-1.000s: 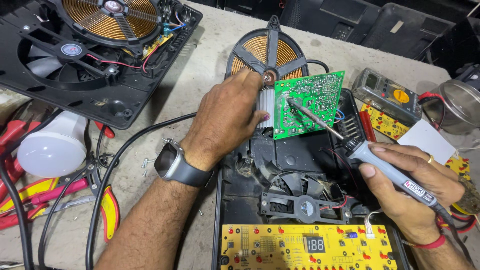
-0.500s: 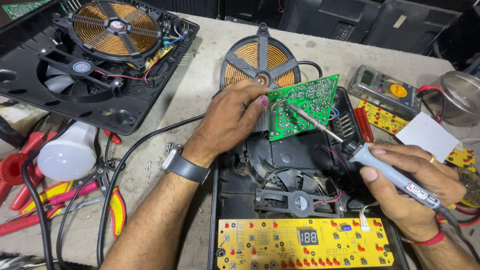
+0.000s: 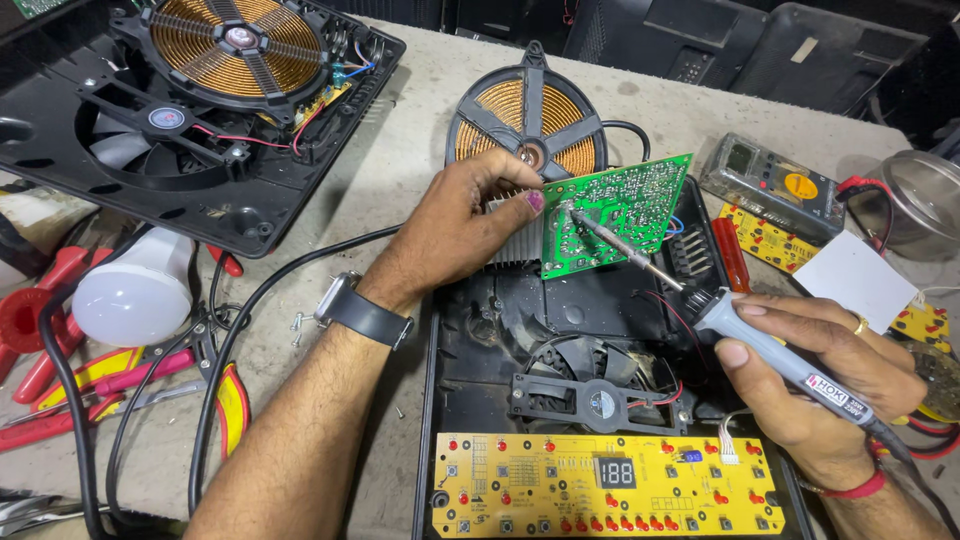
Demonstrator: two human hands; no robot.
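grey surface [image 3: 420, 120] carries two opened black cooker bases; the far one [image 3: 120, 200] at top left shows a copper coil and fan; the near one [image 3: 600, 310] lies under both hands, its fan [image 3: 600, 400] exposed, a yellow control board [image 3: 600, 485] along its front edge; a loose copper coil [image 3: 527, 125] sits just behind it; left hand [image 3: 460, 225], grip clamped on the green circuit board [image 3: 620, 210], holds it tilted up over the base; right hand [image 3: 820, 390], grip clamped on the soldering iron [image 3: 770, 350], tip touching the board's solder side; white bulb [image 3: 135, 295] and red-yellow pliers [image 3: 120, 380] at left; multimeter [image 3: 775, 185] at right
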